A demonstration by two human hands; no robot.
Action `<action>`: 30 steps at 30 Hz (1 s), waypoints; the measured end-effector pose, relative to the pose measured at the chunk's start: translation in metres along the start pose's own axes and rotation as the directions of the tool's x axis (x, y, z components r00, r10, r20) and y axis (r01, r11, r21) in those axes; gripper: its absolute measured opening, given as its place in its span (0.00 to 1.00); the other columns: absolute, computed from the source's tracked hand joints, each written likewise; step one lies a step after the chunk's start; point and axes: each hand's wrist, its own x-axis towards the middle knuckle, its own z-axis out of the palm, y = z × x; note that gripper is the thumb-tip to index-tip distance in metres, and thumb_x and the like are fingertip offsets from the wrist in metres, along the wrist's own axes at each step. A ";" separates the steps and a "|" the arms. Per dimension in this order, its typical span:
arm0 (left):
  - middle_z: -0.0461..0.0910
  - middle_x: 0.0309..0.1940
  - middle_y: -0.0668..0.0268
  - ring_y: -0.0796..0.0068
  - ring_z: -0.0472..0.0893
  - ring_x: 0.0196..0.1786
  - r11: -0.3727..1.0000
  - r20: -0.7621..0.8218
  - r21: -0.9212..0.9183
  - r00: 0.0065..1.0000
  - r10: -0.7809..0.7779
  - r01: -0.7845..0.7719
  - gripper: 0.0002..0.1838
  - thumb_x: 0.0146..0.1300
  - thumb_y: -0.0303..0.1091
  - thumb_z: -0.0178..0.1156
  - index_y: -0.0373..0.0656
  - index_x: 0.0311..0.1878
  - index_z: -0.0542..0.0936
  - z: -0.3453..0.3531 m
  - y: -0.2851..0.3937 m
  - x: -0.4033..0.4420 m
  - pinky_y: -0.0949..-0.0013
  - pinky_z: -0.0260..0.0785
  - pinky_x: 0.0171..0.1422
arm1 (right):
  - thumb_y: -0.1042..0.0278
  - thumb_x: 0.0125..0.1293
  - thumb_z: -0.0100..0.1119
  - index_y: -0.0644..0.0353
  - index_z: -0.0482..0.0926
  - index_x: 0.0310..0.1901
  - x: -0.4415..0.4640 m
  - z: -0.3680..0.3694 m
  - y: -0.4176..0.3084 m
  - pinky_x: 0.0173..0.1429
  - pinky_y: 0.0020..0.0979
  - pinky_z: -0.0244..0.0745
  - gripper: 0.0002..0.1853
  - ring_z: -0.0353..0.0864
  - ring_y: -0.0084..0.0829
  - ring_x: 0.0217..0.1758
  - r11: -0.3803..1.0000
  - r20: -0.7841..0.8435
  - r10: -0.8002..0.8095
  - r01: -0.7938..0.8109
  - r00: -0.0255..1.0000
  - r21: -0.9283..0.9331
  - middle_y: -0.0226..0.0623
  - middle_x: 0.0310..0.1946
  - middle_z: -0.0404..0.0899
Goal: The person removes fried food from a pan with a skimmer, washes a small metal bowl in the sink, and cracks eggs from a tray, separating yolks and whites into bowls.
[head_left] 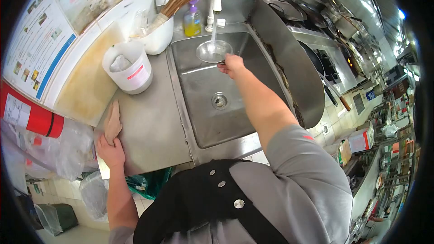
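Observation:
Water runs from the white faucet (216, 2) into a round metal bowl or strainer (211, 52), which my right hand (232, 65) grips at its near right edge. It is held above the upper part of the steel sink (199, 129). On the steel counter (151, 135) to the left, my left hand (110, 152) rests near the edge, its fingers on the lower end of a crumpled brownish cloth (113, 123). Whether those fingers grip the cloth or only lie on it is hard to see.
Behind the counter stand a white tub (129, 72), a white container (158, 36) with a bundle of thin sticks (181, 0), and a soap bottle (192, 20). A metal splash guard (294, 58) separates the sink from the stove (332, 68) with pans.

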 end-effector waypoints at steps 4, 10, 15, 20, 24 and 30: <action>0.75 0.59 0.44 0.40 0.73 0.61 1.000 -0.004 -0.007 1.000 0.016 -0.016 0.28 0.60 0.39 0.60 0.32 0.60 0.74 0.003 -0.003 0.000 0.46 0.65 0.67 | 0.66 0.75 0.45 0.64 0.70 0.53 -0.001 0.009 0.004 0.46 0.43 0.82 0.13 0.87 0.39 0.43 0.997 -0.020 -0.001 0.003 1.000 0.081 0.43 0.47 0.80; 0.75 0.59 0.44 0.40 0.72 0.62 0.999 0.013 -0.042 1.000 0.000 0.001 0.28 0.60 0.40 0.61 0.32 0.61 0.74 0.001 -0.002 0.000 0.46 0.64 0.68 | 0.66 0.75 0.43 0.64 0.72 0.53 -0.008 -0.011 -0.002 0.43 0.43 0.84 0.13 0.87 0.39 0.39 0.978 0.042 0.080 -0.086 0.996 0.191 0.45 0.44 0.80; 0.74 0.60 0.44 0.40 0.72 0.63 1.000 0.002 -0.011 1.000 0.023 -0.023 0.28 0.61 0.39 0.60 0.32 0.62 0.73 0.004 -0.006 0.000 0.47 0.64 0.69 | 0.60 0.78 0.41 0.64 0.75 0.52 0.014 -0.067 -0.001 0.36 0.38 0.85 0.17 0.87 0.32 0.34 0.821 -0.134 0.070 0.019 0.989 0.571 0.40 0.39 0.81; 0.74 0.60 0.44 0.40 0.72 0.63 1.000 0.051 -0.023 0.999 -0.017 0.019 0.28 0.62 0.39 0.59 0.32 0.63 0.73 0.001 -0.004 0.001 0.47 0.64 0.69 | 0.64 0.76 0.47 0.61 0.76 0.54 0.013 -0.087 0.058 0.30 0.36 0.80 0.13 0.85 0.33 0.30 0.918 -0.232 0.112 -0.011 0.966 0.396 0.41 0.38 0.83; 0.75 0.60 0.43 0.40 0.73 0.62 0.998 0.034 -0.051 0.999 0.034 -0.032 0.29 0.62 0.39 0.59 0.31 0.63 0.73 0.002 -0.006 0.001 0.47 0.64 0.69 | 0.65 0.74 0.51 0.61 0.72 0.59 -0.002 -0.059 0.057 0.33 0.37 0.80 0.16 0.86 0.35 0.33 0.994 -0.089 0.061 -0.052 0.994 0.098 0.43 0.41 0.83; 0.75 0.59 0.43 0.39 0.73 0.61 0.998 0.002 -0.019 0.998 0.056 -0.056 0.28 0.62 0.39 0.59 0.32 0.62 0.74 0.007 -0.011 0.001 0.47 0.65 0.67 | 0.71 0.70 0.53 0.64 0.68 0.63 0.002 0.008 0.020 0.40 0.39 0.83 0.21 0.87 0.38 0.43 0.993 -0.067 -0.023 0.031 0.997 0.115 0.45 0.44 0.82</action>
